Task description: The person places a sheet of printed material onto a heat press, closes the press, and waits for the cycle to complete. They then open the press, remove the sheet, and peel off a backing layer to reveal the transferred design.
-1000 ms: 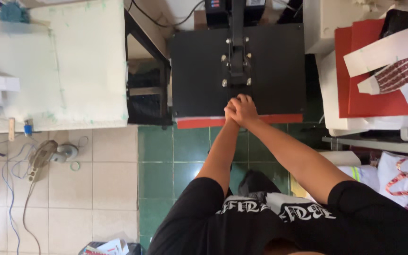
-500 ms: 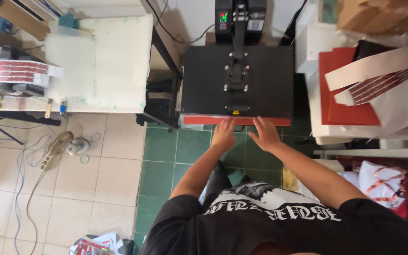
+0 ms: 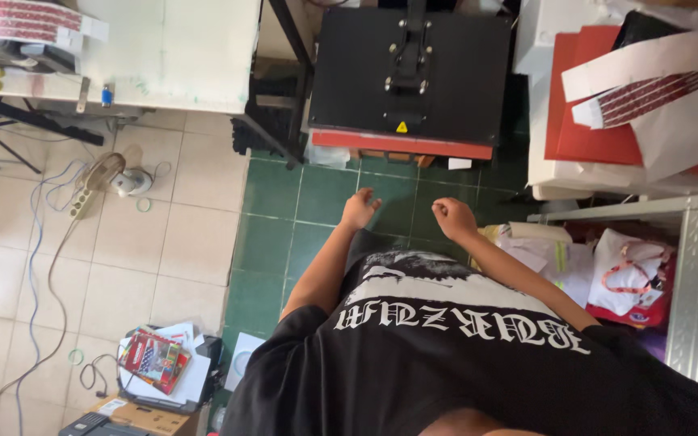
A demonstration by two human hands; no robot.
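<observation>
The scene is being lit by soft, even daylight, apparently arriving from the left, where the pale floor tiles [image 3: 123, 242] and white table [image 3: 179, 48] are being rendered brightest. The right edge, under the metal shelf [image 3: 688, 266], is being left dimmer. No hard shadows are being cast; faint sheen is being shown on the black heat press [image 3: 409, 73]. Both hands, left [image 3: 359, 210] and right [image 3: 452, 218], are being slightly softened by motion blur. Straight lines are being bent mildly toward the corners.
</observation>
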